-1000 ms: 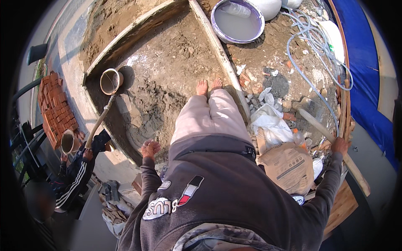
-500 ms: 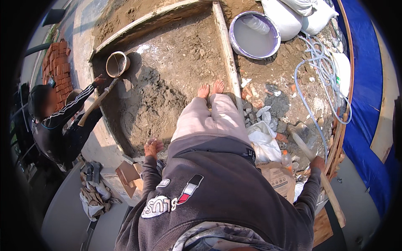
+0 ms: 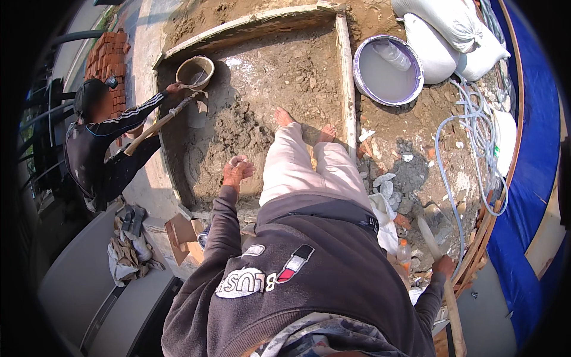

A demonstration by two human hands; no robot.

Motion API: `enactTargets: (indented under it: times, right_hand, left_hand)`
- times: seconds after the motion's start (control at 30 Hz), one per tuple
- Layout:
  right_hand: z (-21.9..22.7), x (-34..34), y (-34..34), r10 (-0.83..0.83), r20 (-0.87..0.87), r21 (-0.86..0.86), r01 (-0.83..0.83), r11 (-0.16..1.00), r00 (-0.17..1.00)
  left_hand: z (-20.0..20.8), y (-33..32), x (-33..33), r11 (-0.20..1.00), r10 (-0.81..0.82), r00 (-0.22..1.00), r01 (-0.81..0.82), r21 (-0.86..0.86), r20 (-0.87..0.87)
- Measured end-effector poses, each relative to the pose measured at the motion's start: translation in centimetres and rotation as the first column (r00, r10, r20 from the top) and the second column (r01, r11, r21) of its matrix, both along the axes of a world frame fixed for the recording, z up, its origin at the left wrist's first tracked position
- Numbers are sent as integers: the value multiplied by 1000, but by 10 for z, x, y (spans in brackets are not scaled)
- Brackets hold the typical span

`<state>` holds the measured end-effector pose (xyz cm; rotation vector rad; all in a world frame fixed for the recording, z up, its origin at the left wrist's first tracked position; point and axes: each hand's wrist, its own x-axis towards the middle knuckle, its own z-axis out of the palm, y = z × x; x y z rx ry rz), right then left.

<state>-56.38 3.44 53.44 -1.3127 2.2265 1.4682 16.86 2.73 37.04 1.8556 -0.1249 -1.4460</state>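
Observation:
My right hand (image 3: 444, 265) is wrapped round a long pale wooden handle (image 3: 453, 315) at the right, beside the rubble. Whether a tool head is fixed to the handle I cannot make out. My left hand (image 3: 238, 171) hangs in the air above the near part of the mortar trough, its fingers loosely bent and apart, with nothing visible in them. Below and beyond it lies a heap of wet grey mortar (image 3: 238, 128) inside a wooden-framed bed (image 3: 347, 77). My bare feet stand in this bed.
At the left a co-worker (image 3: 98, 146) reaches toward a bucket (image 3: 195, 72) by a wooden-handled tool (image 3: 157, 126). A tub of cloudy water (image 3: 383, 74), white sacks (image 3: 428, 47), a coiled pale hose (image 3: 443, 143) and an orange-capped bottle (image 3: 404, 253) are at the right. Bricks (image 3: 107, 56) stand far left.
My left hand has risen and moved forward over the bed. One foot has shifted, so my feet are farther apart. My right hand still grips the handle. The whole view has shifted.

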Motion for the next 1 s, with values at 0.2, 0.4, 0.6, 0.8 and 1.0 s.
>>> enactTargets:
  times: [0.2, 0.4, 0.6, 0.8, 1.0]
  right_hand:
    - [-1, -1, -10, 19, -15, 9, -19, 1000, 1000]
    - [-15, -47, -24, 57, 15, 57, -58, 997, 998]
    - [-18, -48, -51, 5, 18, 141, -8, 990, 1000]
    - [-10, -22, -29, -92, 53, 170, 82, 982, 994]
    - [-7, -14, -15, -122, 17, 164, 118, 979, 992]
  left_hand:
    - [-17, 35, 21, 990, 103, 993, -108, 91, 56]
    - [-4, 143, -1, 925, 328, 941, -337, 176, 80]
    - [-19, 231, -40, 817, 415, 910, -384, 430, 23]
    - [-43, 148, -24, 927, 315, 949, -306, 214, -6]
    - [-21, 82, -5, 960, 280, 960, -280, 12, -5]
